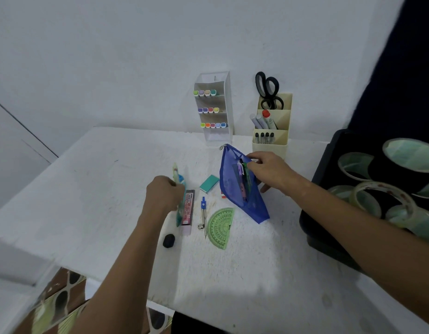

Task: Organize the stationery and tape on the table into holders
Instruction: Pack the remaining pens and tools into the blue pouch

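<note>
Both forearms outstretched, hands [165, 191] [269, 169] gripping.

white table [112, 189] | protractor [220, 226] | compass [203, 214] | black eraser [169, 240] | teal box [209, 183]

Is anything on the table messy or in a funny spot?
Yes. A green protractor, compass, teal eraser and a black lump lie loose on the table, outside the holders. The blue mesh pouch stands tilted, held by the right hand.

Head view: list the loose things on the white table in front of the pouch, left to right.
Black eraser → red lead case → compass → green protractor, ending at the blue mesh pouch.
</note>
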